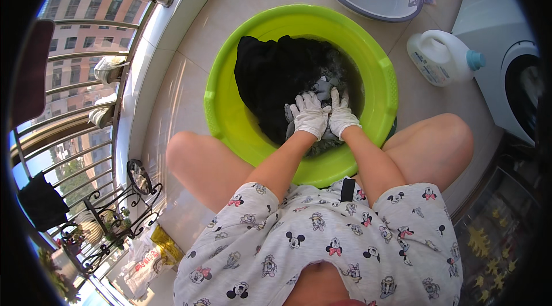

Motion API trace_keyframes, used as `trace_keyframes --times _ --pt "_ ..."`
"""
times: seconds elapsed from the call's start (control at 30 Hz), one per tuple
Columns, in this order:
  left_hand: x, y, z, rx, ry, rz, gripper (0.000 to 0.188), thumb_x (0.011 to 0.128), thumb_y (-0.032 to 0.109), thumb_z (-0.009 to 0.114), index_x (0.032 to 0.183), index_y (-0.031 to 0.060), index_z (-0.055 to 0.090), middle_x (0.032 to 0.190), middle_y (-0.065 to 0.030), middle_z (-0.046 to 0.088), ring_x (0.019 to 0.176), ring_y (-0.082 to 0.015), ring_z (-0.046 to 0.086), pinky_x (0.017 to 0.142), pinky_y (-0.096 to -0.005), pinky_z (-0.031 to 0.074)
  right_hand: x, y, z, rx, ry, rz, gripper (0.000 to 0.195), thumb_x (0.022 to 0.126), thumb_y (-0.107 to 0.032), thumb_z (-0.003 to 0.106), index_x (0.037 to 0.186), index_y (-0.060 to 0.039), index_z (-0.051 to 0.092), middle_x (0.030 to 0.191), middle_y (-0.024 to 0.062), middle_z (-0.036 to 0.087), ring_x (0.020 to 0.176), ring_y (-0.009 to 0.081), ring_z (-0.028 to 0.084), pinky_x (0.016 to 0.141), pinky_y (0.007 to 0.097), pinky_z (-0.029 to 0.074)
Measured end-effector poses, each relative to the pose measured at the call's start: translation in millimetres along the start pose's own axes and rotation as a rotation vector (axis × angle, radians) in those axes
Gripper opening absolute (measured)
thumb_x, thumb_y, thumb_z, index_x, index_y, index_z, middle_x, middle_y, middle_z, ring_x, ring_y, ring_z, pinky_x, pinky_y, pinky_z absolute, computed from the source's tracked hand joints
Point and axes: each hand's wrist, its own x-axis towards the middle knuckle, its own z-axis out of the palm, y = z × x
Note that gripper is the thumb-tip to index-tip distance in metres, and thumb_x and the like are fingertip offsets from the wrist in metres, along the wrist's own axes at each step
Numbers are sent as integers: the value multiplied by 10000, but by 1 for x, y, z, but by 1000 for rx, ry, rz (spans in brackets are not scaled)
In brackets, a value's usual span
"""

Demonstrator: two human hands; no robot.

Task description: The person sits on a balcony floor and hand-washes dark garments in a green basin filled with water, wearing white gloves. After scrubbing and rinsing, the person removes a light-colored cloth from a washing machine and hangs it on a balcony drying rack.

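A lime-green plastic tub (224,68) stands on the floor between the bent knees, with dark, cloudy water (354,84) in it. Black fabric (269,68) fills its left and middle, bunched up above the water at the upper left. Grey cloth (325,89) lies partly under water near the tub's near right side. My left hand (310,117), in a white glove, rests palm down on the wet cloth with fingers spread. Beside it, nearly touching, my right hand (342,112) in a matching glove also presses on the cloth, fingers extended.
Beyond the tub sits a grey-white basin (366,4). A white detergent bottle (442,58) with a blue cap stands at the right, near a front-loading washing machine (496,47). Metal railings (90,56) with shoes (105,68), a wrought-iron plant stand (116,219) and a plastic bag (144,263) line the left.
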Motion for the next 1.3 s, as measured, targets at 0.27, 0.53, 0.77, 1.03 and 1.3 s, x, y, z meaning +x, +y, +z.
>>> trace_keyframes --times 0.27,0.53,0.77,1.03,1.3 --pt "-9 -1 -38 -98 12 43 621 924 498 519 1334 31 513 1366 -152 485 1268 -334 426 1013 -545 347 43 6 -73 79 300 14 335 895 -248 536 1140 -55 661 1229 232 633 1175 395 592 959 467 501" --pt "-30 -14 -59 -348 -33 67 443 775 372 780 1026 39 632 1054 -192 673 976 -388 651 846 -441 523 62 -25 -75 382 60 187 1058 658 -615 797 1367 99 472 1418 262 494 1322 351 494 1074 401 421" --pt "-61 -27 -77 -583 -18 -17 387 726 314 799 978 53 663 952 -178 705 936 -368 669 812 -412 530 24 -24 -71 247 74 43 698 664 -446 837 1172 6 677 1291 207 623 1221 301 593 1006 358 470" --pt "-85 -25 -117 -555 563 212 257 675 275 797 779 102 638 796 -130 662 799 -357 649 683 -444 524 -28 -29 -130 -540 283 -789 254 915 -227 513 1041 -167 725 1060 112 706 993 295 665 870 371 514" --pt "-119 -19 -202 -452 789 435 152 728 197 695 878 184 717 809 -95 689 769 -316 671 647 -406 540 -106 -52 -202 -564 461 -1046 170 856 -154 527 926 -125 680 955 121 693 933 342 645 827 406 495"
